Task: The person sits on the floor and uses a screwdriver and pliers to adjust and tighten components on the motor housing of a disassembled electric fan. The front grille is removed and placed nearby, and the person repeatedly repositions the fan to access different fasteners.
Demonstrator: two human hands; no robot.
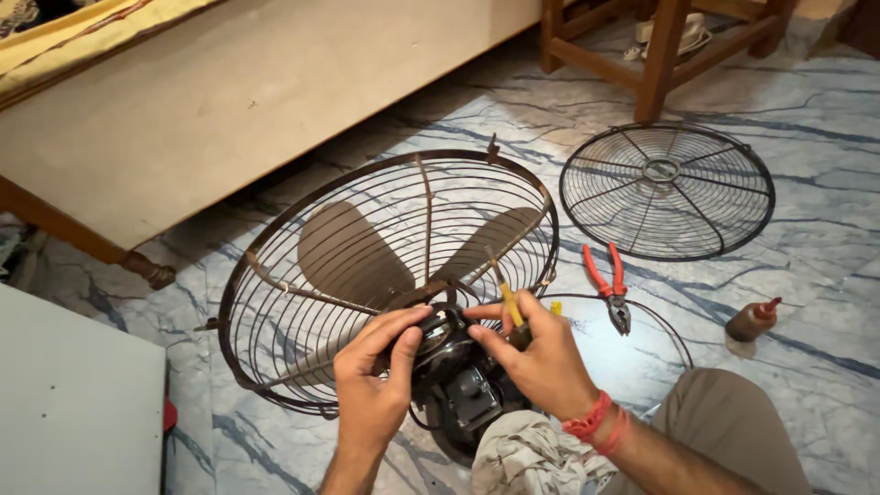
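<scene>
Black and greasy, the fan motor (449, 353) lay on the marble floor (807, 183) against my knee, its rear cage (302, 266) and blades (353, 252) tipped up behind it. My left hand (371, 367) was curled around the motor's left side, gripping it. My right hand (541, 353) was closed on a yellow-handled screwdriver (506, 295), fingertips touching the motor top. Red pliers (610, 286) lay just beside, the loose front grille (667, 191) well apart.

pliers (610, 289) right of fan cage (385, 266), loose grille (667, 191) behind
</scene>
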